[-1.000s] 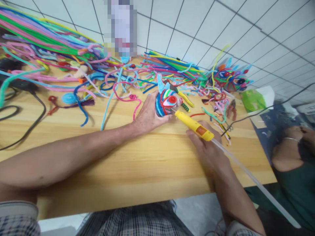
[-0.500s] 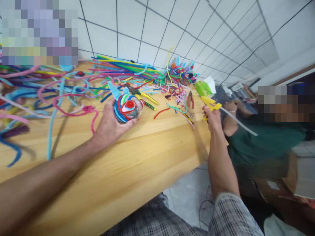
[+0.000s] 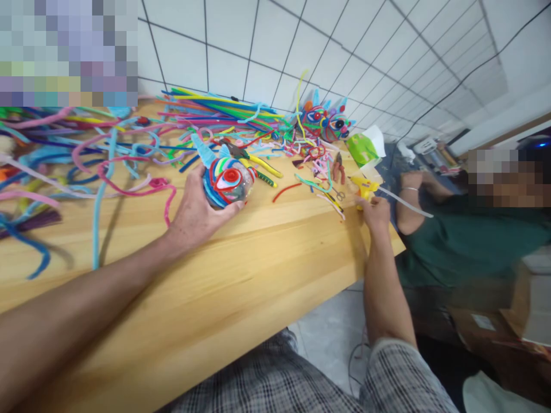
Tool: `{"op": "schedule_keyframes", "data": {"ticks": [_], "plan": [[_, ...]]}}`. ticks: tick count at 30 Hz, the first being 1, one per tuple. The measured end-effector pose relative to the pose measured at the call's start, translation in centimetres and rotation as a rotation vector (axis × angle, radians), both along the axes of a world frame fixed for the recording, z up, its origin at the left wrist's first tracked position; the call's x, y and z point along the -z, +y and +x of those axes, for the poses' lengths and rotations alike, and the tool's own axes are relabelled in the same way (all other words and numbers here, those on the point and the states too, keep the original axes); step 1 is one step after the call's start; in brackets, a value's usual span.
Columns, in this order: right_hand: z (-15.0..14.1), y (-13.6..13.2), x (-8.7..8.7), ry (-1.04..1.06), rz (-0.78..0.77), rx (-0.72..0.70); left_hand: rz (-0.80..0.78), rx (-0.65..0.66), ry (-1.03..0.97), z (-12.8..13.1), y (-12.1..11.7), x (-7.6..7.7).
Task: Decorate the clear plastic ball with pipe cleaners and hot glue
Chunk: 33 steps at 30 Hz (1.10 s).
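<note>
My left hand is wrapped round a clear ball-shaped craft head covered with coiled pipe cleaners; it has a red-centred eye and light-blue pointed ears. At the table's right end, my right hand grips a yellow hot glue gun, and a long whitish glue stick sticks out of its back. The hand partly hides the gun's handle. Just behind the craft head lie yellow-handled pliers. Small scissors and red-handled pliers lie left of the glue gun.
Loose pipe cleaners cover the left and back of the wooden table. Two similar craft heads stand by the tiled wall, near a green-and-white packet. Another person in a green shirt sits at the right.
My right hand has lowered the glue gun slightly toward the table's right end. My left hand keeps hold of the craft head. The view has shifted a little.
</note>
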State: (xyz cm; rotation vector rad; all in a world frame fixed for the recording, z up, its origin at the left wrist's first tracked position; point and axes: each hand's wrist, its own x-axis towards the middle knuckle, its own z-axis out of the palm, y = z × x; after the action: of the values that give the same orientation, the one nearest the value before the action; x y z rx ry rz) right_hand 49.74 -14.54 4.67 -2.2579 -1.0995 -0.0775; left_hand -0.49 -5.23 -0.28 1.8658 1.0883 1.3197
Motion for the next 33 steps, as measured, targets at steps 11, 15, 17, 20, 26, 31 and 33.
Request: {"op": "schedule_keyframes", "data": {"ticks": [11,15,17,20,26,31,33], "plan": [[-14.8,3.1,-0.1,-0.155,-0.013,-0.788,-0.046,-0.01,0.06,0.0,-0.5,-0.8],[-17.7,6.4,0.7,-0.322,-0.074,-0.928,-0.037,-0.004,0.04,0.1,-0.3,-0.8],[-18.1,7.9,1.2,-0.338,-0.128,-0.937,-0.031,-0.002,0.024,0.1,-0.1,-0.5],[-18.1,8.9,1.4,-0.282,-0.16,-0.957,-0.015,-0.015,-0.004,0.4,0.0,-0.1],[-20.8,6.5,-1.2,0.016,0.025,-0.981,0.017,-0.065,-0.001,1.1,-0.2,-0.2],[-26.9,3.8,-4.5,0.148,0.173,-1.016,-0.004,-0.072,0.0,1.1,-0.4,-0.3],[-29.2,3.5,-5.0,0.128,0.205,-1.018,-0.012,-0.076,-0.003,1.0,-0.5,-0.3]]}}
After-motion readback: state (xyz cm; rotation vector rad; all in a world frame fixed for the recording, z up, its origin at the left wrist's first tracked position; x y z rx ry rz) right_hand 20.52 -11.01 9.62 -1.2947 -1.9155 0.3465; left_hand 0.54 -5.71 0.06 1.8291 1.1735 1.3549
